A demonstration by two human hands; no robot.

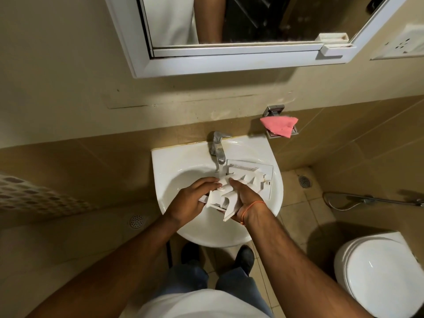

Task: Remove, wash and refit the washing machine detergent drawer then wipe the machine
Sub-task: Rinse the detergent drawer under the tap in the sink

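Drawer [226, 196] gripped between both hands [191, 198] over sink [169, 161].

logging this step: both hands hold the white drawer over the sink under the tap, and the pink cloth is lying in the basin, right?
Not quite. The pink cloth is not in the basin; it lies on the wall-mounted holder above the sink, right of the tap. The head view shows it. The left hand and right hand do hold the white drawer there.

home bathroom | washbasin [160, 161] | mirror [229, 24] | toilet [378, 271]
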